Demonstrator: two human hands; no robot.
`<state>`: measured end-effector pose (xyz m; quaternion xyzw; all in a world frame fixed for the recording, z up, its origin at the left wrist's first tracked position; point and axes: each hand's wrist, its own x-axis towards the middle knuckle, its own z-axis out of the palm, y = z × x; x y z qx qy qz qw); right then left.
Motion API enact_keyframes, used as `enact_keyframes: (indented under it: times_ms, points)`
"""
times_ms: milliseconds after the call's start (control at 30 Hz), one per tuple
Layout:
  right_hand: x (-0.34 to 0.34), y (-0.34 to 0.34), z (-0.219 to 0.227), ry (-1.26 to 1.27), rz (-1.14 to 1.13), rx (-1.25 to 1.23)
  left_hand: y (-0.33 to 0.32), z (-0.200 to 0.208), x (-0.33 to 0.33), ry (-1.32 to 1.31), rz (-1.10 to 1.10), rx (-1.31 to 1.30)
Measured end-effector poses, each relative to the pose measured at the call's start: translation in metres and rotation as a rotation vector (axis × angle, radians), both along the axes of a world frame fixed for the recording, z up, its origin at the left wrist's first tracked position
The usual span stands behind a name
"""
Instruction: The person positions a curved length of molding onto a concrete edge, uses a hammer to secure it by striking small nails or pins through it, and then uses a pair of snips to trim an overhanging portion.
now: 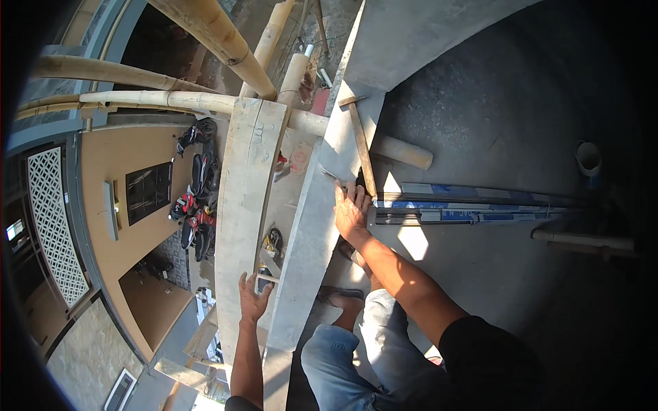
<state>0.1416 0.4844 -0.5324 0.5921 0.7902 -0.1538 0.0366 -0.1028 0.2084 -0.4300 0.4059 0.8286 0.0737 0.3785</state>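
My left hand is raised beside the ledge, its fingers curved and spread, with nothing plainly held. A thin, pale stick shows just beyond its fingertips; I cannot tell whether they touch. My right hand lies on the inner edge of the grey concrete ledge, fingers stretched forward. Close to its index fingertip is a small, thin metal piece, too small to name. Past the fingers, a wooden-handled hammer lies along the ledge with its head at the far end.
A wide plank and bamboo poles stand left of the ledge, over a drop to parked motorcycles. Blue-and-white long packs lie on the floor at right. A white bucket and bamboo piece are farther right.
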Motion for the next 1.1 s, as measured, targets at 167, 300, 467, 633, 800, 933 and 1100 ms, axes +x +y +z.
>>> enact_keyframes:
  times_ms: [167, 300, 467, 633, 800, 933, 1100]
  points:
    - [0.003, 0.013, -0.009, 0.020, 0.059, -0.028, -0.062, 0.065, 0.006, 0.046, 0.342, -0.068]
    - [0.011, 0.021, -0.022, -0.042, 0.135, -0.086, -0.073, 0.115, 0.040, 0.048, 0.408, -0.147]
    - [0.007, 0.021, -0.004, 0.135, 0.123, -0.061, -0.105, 0.141, 0.074, 0.012, 0.471, -0.150]
    - [0.012, 0.008, 0.076, 0.552, -0.091, -0.234, -0.115, 0.161, 0.105, -0.078, 0.578, -0.105]
    - [0.059, -0.030, 0.193, 1.035, -0.629, -1.076, -0.080, 0.209, 0.134, -0.157, 0.546, -0.047]
    - [0.073, -0.048, 0.285, 1.494, -0.806, -1.333, 0.010, 0.254, 0.160, -0.532, 0.460, 0.096]
    - [0.070, -0.042, 0.339, 1.442, -0.654, -1.385, 0.127, 0.292, 0.203, -0.914, 0.584, 0.138]
